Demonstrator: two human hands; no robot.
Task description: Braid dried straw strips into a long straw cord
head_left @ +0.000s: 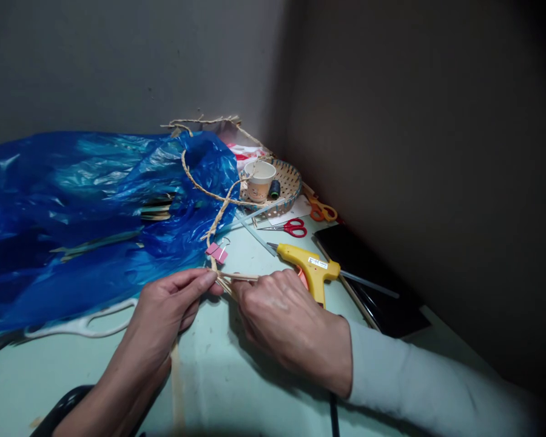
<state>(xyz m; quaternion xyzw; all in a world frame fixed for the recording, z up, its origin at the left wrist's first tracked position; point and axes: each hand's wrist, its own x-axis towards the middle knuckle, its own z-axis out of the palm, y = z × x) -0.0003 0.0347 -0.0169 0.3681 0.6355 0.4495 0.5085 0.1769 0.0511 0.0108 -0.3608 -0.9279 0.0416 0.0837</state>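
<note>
My left hand [170, 306] pinches the loose end of a braided straw cord [219, 218] at the table's middle. My right hand [284, 318] is closed on straw strips [239, 277] that stick out of the same braid end, thumb and fingers pressed together. A pink binder clip [217, 252] grips the braid just above my fingers. From there the braid runs up and back over a blue plastic bag [86, 212], towards the wall. A yellow glue gun [312, 266] lies right behind my right hand.
A woven basket [291, 182] at the back holds a paper cup [259, 179] and a dark spool. Red scissors [291, 227] and orange scissors [322, 211] lie near it. A black flat object [368, 267] sits at the right beside the wall. A white hanger [86, 325] lies at the left.
</note>
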